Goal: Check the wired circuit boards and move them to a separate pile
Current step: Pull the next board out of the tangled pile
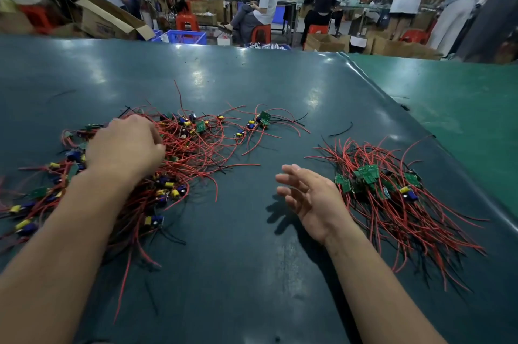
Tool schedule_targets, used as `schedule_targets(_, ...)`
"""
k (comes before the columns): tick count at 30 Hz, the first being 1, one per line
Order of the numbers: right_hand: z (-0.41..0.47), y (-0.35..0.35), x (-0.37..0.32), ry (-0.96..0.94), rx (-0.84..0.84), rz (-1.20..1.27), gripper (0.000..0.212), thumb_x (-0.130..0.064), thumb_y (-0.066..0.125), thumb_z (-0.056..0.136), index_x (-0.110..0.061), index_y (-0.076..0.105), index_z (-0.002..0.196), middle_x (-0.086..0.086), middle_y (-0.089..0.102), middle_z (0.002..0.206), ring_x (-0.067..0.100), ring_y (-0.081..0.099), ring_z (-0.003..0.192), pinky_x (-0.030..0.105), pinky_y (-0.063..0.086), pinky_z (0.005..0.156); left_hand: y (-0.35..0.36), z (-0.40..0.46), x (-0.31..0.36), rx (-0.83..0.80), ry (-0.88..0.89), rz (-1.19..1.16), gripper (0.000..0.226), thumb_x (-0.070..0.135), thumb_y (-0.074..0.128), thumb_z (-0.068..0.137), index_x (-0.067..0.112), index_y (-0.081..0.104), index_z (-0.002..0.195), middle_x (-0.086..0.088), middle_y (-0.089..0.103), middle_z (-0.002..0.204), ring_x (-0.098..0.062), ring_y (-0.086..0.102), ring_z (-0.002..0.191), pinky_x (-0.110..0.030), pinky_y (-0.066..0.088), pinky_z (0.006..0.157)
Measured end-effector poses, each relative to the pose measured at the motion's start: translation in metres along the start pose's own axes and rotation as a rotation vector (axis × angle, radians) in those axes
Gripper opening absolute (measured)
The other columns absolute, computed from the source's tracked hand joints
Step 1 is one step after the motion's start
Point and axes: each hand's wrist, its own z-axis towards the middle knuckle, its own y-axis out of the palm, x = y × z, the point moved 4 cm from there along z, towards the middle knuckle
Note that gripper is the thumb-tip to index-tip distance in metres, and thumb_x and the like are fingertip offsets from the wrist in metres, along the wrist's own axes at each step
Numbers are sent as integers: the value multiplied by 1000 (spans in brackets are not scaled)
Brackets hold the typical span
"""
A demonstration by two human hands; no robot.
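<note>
Two piles of wired boards on the table [252, 77] rn. Using the big pile [173, 153] as the landmark: it's the messy unsorted one, red and black leads tangled every which way w/ yellow and blue parts poking out. Well to its right is the small pile [392, 195], boards mostly green side up and leads fanned roughly the same direction, so imo that's the checked stack, laid tidy so nothing re-tangles.

Left hand [126, 144] is on top of the big pile, knuckles up, fingers curled down into the wires. Looks like it's digging for the next board, but the fingertips are buried so I can't tell if it's actually pinching anything yet.

Right hand [311, 198] hovers between the piles, closer to the small one, palm turned inward, fingers spread and loose, holding nothing. Prob parked there bc it's the drop-off hand, ready to take whatever the left pulls out.

A few stray boards [262, 119] sit just past the big pile's far right edge, leads trailing, plus a loose black wire [340, 129] on the mat between the piles.

Progress guess: less than halfway, big pile is still way bigger. Main risk is the tangle, pulling one board prob drags neighbours along, so it'll want a slow lift and a shake-free.

Background is other ppl at benches, boxes, red stools, too blurry to say more.
</note>
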Motion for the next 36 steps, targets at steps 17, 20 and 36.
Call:
schedule_targets(17, -4, 0, -3, -2, -25, -30, 18, -19, 57, 97, -7, 70, 95, 3, 74, 76, 12, 66, 55, 18, 49, 45, -24, -3, -20, 238, 76, -305, 29, 41, 77, 79, 21, 77, 100, -10, 76, 96, -31, 68, 94, -44, 54, 88)
schedule_targets(20, -2, 0, -2, -11, -43, -50, 18, -19, 57, 97, -6, 70, 97, 3, 74, 78, 13, 66, 56, 18, 49, 46, -48, -2, -9, 416, 195, -367, 26, 35, 77, 80, 17, 77, 98, -11, 76, 91, -28, 69, 83, -42, 55, 80)
schedule_targets(36, -2, 6, -1, -262, 1, -184, 17, -18, 58, 96, -5, 69, 96, 7, 70, 73, 15, 64, 50, 20, 47, 41, 88, -71, 100, 45, 32, -1510, 12, 26, 76, 72, 15, 70, 73, 3, 71, 65, -13, 68, 61, -29, 59, 66)
